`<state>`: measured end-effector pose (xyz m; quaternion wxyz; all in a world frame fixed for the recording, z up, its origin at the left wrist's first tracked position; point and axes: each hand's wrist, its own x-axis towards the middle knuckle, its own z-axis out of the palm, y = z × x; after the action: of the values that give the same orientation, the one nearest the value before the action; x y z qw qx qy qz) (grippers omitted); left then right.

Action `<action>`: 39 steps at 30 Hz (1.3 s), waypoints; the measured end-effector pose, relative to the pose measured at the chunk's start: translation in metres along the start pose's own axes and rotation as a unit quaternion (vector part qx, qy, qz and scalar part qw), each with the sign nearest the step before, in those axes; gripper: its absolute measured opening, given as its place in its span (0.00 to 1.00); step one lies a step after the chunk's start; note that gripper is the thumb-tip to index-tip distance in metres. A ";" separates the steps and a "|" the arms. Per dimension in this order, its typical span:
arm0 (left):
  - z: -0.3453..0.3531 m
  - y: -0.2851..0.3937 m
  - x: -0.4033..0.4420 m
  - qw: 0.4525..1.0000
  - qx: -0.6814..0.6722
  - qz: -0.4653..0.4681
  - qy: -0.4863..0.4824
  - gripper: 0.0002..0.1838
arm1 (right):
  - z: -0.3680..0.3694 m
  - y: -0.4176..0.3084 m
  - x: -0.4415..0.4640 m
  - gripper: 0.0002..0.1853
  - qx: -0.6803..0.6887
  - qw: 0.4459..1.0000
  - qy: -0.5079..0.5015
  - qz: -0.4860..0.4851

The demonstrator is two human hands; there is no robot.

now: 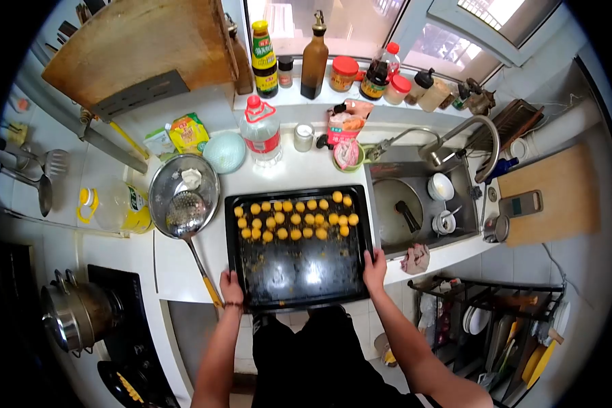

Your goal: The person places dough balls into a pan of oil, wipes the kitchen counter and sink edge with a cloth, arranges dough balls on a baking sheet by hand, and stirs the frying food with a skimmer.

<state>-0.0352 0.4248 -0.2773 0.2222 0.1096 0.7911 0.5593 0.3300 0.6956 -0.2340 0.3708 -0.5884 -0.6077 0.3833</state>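
Observation:
A black baking tray point(299, 275) spans the front of the counter, its near edge reaching out over my legs. Rows of small orange dough balls point(296, 219) lie on its far half, and crumbs are scattered on the bare near half. My left hand point(231, 288) grips the tray's left side close to the near corner. On the opposite side my right hand point(374, 268) clasps the right edge. Left of the tray, a perforated skimmer point(187, 211) with a yellow handle rests in a steel bowl point(160, 180) holding a white lump of dough point(191, 179).
A sink point(421, 246) with bowls is to the right, a grey cloth point(415, 258) at its front edge. A large bottle point(260, 132) stands behind the tray. Bottles and jars line the windowsill. At left are an oil jug point(119, 207), a steel pot point(75, 313) and a frying pan point(119, 381).

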 end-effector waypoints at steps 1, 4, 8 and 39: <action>0.000 0.018 -0.006 0.997 -0.013 -0.072 0.000 0.10 | 0.002 -0.008 0.013 0.19 0.005 1.000 0.000 -0.006; 0.023 0.057 0.011 1.000 0.006 -0.031 0.000 0.07 | -0.004 -0.036 0.041 0.18 -0.116 0.993 0.000 0.002; 0.014 0.067 -0.016 0.998 0.040 -0.049 -0.004 0.06 | -0.039 -0.015 0.006 0.15 0.023 0.999 -0.009 0.029; 0.019 0.067 -0.018 0.999 -0.026 -0.023 -0.009 0.07 | -0.045 -0.038 0.016 0.09 0.049 0.998 -0.019 0.036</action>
<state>-0.0157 0.4562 -0.2160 0.2443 0.0908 0.7767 0.5735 0.3539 0.7128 -0.1805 0.3733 -0.5838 -0.5735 0.4369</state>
